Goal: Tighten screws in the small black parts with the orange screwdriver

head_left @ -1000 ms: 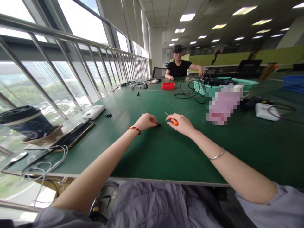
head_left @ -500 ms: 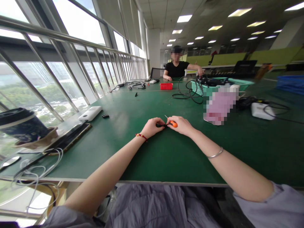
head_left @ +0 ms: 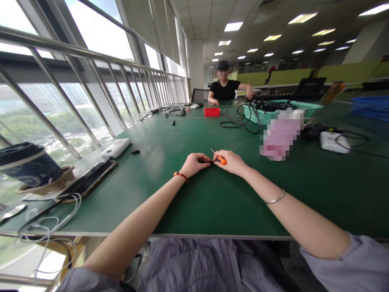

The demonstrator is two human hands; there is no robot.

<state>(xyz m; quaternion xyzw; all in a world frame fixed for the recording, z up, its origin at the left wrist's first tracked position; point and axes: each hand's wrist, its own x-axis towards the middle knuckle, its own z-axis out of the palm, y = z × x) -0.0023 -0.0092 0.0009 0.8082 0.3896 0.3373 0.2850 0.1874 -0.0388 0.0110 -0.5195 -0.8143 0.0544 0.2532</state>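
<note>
Over the green table (head_left: 194, 202), my left hand (head_left: 193, 165) is closed on a small black part (head_left: 204, 161) whose kind I cannot make out. Close against it, my right hand (head_left: 231, 162) grips a screwdriver with an orange and black handle (head_left: 222, 160). The thin metal shaft (head_left: 212, 150) sticks up past the fingers, tilted away to the left. The fingertips of both hands nearly meet, and they hide much of the black part.
To the left lie a small black piece (head_left: 135, 151), a white power bank (head_left: 116, 148), a phone (head_left: 91, 178) and a cup (head_left: 27, 166). A red tray (head_left: 212, 112), a green basket (head_left: 264, 117) and cables stand farther off. A person (head_left: 224, 89) sits opposite.
My hands keep nearly the same hold; the black part has shifted slightly left. The whole view has tipped a little. Across the table, the person's hand near the basket has moved slightly left.
</note>
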